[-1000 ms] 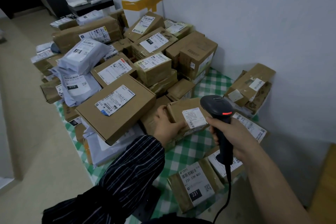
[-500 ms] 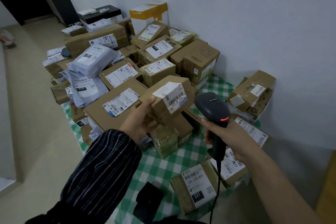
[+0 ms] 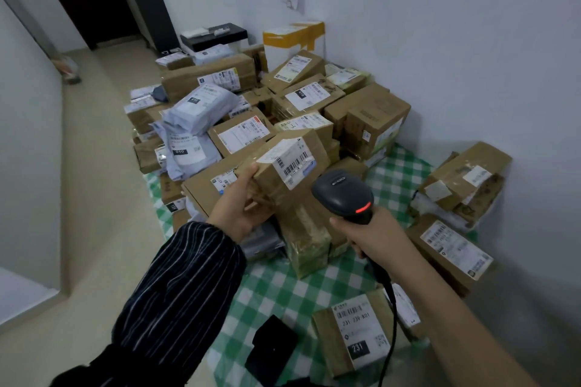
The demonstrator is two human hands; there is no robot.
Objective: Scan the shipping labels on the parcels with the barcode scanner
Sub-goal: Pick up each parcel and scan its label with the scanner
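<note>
White walls close in a corner where a green checked cloth (image 3: 283, 289) is spread on the floor. A heap of parcels (image 3: 239, 97) sits on it, brown boxes and grey mailer bags, most with their labels turned up so they can be read.

From the head camera, the person's left hand (image 3: 239, 207) holds a small brown box (image 3: 283, 185) lifted above the heap. The thumb lies along its top edge and the fingers curl underneath. The box is tilted so its shipping label (image 3: 292, 160) faces back toward the scanner.

The right hand (image 3: 374, 236) has its fingers wrapped tight round the handle of the barcode scanner (image 3: 344, 195). The scanner's head is just beside the box, near the label, and a red light glows on its back. I'd say this is the scan itself, with the label being lined up for the beam. The scanner's cable (image 3: 391, 324) trails down past a parcel marked 231 (image 3: 355, 333) lying apart from the heap, perhaps already dealt with.
</note>
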